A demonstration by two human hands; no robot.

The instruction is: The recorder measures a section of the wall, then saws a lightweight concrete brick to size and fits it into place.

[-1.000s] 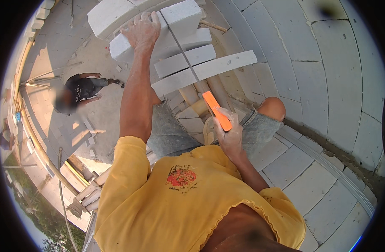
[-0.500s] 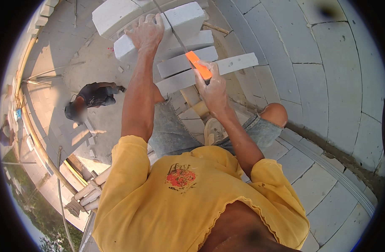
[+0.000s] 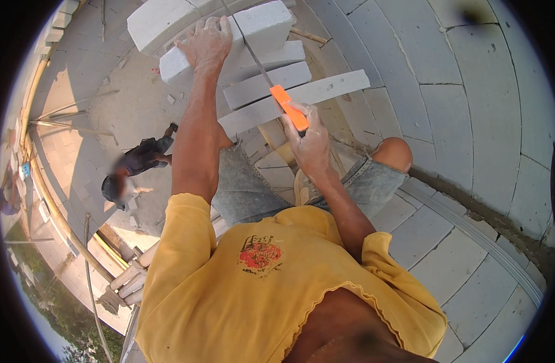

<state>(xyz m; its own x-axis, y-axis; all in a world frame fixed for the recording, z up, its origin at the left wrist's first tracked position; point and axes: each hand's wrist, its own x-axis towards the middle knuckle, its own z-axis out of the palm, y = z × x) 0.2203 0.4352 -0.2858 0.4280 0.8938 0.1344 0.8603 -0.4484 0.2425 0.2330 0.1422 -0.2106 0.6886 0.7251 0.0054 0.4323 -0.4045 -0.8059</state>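
My right hand is wrapped round the orange handle of a hand saw. Its long thin blade runs away from me across a thick white block, which lies over other pale blocks. My left hand bears on the white block just left of the blade, its fingers bent over the block and the tips hard to see. How deep the blade sits in the block cannot be made out.
Below the block lie narrower white pieces and a long pale strip. A grey block wall rises at the right. A person in dark clothes bends over at lower ground on the left, beyond bamboo poles.
My right hand and the saw handle have come slightly toward me, while my left hand stays on the block. The person at the left has shifted and leans further down.
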